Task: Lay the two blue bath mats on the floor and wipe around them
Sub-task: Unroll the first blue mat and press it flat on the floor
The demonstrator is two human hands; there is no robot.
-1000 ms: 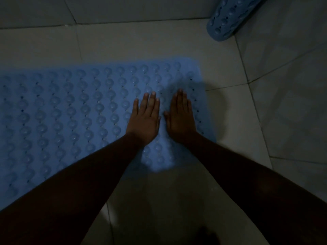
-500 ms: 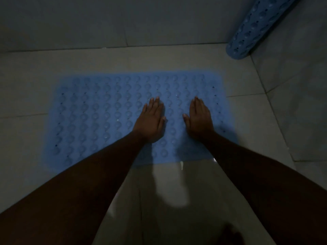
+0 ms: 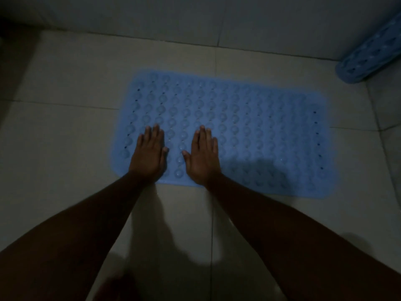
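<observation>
The flat blue rubber bath mat with rows of round bumps (image 3: 238, 127) lies spread on the pale tiled floor (image 3: 65, 148). The left hand (image 3: 149, 155) and right hand (image 3: 202, 158) press palms-down on its near left part, fingers (image 3: 155, 132) straight, gripping nothing. To seat it well, press outward toward each edge. The second blue mat, rolled (image 3: 368, 59), waits at the far right corner

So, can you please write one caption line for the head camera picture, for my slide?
Both hands, left hand and right hand, press flat on an unrolled blue bath mat; a second rolled mat waits by the wall.
</observation>
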